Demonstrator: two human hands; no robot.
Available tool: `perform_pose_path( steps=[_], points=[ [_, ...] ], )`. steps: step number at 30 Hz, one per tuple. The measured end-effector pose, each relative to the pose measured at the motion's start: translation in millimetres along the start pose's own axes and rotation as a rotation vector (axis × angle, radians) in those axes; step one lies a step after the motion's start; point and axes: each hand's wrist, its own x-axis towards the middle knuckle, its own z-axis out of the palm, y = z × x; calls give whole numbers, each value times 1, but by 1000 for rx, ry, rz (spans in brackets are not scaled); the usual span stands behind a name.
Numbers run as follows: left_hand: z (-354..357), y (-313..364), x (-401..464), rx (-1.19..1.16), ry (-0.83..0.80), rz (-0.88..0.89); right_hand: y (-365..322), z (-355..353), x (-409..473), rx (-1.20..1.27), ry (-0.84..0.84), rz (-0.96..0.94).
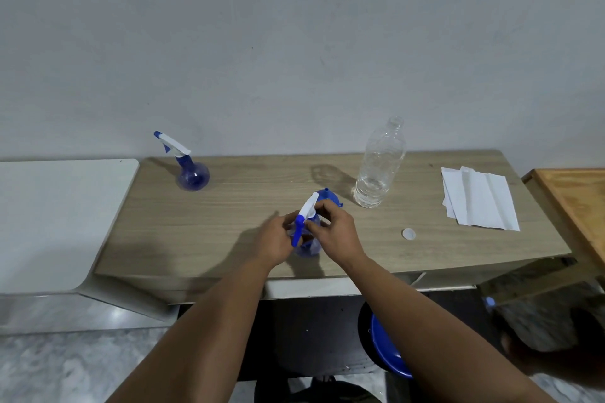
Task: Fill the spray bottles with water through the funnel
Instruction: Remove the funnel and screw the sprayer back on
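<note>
From the head camera we see a wooden table (203,232) set against a pale wall, with both forearms reaching in from below. At the table's middle, toward its near edge, stands a blue spray bottle (307,247), its round body upright on the wood. Our left hand (273,240) curls round the bottle's left side. Our right hand (334,229) pinches the white-and-blue spray head (306,216) at the top of the bottle; the head's long axis runs from a white back end up and away from us down to a blue trigger that points toward us and slightly left. Just behind that hand, a blue funnel (329,196) rests on the table, mostly hidden.

A second spray bottle (192,175) stands well apart at the far left corner, upright, its nozzle pointing left and up toward the wall. Right of the funnel a clear plastic water bottle (379,163) stands uncapped, a little water at its bottom. Its white cap (409,233) lies on the wood nearer us. Folded white paper towels (478,198) lie near the right end. Under the table a blue stool (388,348) shows.
</note>
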Motion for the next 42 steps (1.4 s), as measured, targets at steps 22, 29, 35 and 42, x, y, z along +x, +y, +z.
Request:
perform_pose_path(
  steps=[22, 29, 35, 42],
  points=[
    [23, -16, -2, 65, -155, -90, 2, 2, -7, -18, 20, -4],
    [14, -18, -9, 166, -307, -62, -6, 7, -9, 86, 26, -6],
    [-9, -48, -23, 363, -130, -114, -16, 9, -6, 106, 60, 15],
    [-42, -63, -40, 376, 139, -127, -25, 19, -15, 72, -40, -6]
  ],
)
